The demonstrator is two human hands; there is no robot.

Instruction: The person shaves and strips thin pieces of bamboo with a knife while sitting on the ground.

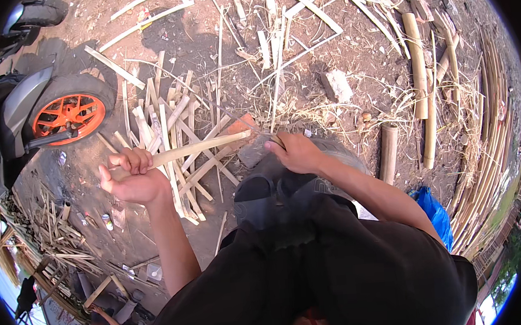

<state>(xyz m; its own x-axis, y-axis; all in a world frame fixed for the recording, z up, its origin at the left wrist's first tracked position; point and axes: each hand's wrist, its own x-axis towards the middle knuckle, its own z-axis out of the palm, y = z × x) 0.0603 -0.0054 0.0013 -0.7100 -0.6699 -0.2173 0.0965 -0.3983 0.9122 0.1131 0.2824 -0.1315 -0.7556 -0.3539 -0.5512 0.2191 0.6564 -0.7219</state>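
The left hand (136, 176) and right hand (299, 154) are apart, the left clamped on a pale strip (202, 146) over scattered sticks (165, 133), the right closed around a thin tool (278, 141) (partly hidden)

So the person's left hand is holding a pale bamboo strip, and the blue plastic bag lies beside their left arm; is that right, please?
Not quite: the head view shows the blue plastic bag beside the person's right arm, not the left. The left hand is indeed holding a pale bamboo strip.

Orange-wheeled motorbike (22, 106) – crumpled blue plastic (434, 214)
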